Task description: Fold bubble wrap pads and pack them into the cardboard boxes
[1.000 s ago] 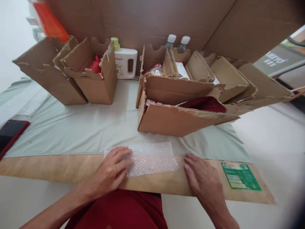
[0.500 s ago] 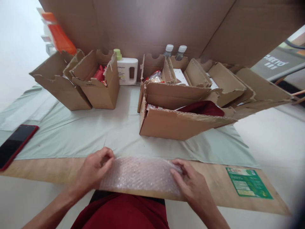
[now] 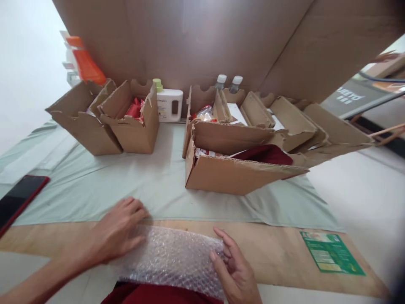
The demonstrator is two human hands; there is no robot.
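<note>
A clear sheet of bubble wrap [image 3: 174, 253] lies over the table's front edge, its near part hanging toward my lap. My left hand [image 3: 122, 230] is at the sheet's left end, its fingers stretched out and apart, the thumb over the wrap; it is slightly blurred. At the right end, my right hand [image 3: 232, 264] has the bubble wrap's edge between its thumb and curled fingers, with the index finger raised. Whether anything lies beneath the sheet I cannot tell.
Cardboard boxes [image 3: 221, 175] stand behind on a pale green cloth [image 3: 164, 181], near a white jug [image 3: 169, 105] and an orange bottle [image 3: 87, 63]. A phone [image 3: 22, 198] lies left. A green printed packet [image 3: 333, 253] lies on the wooden edge at right.
The bubble wrap has come nearer my body and drapes lower. My left hand's fingers have straightened from a pinch. My right hand has moved left and down with the edge. The view has tilted up slightly.
</note>
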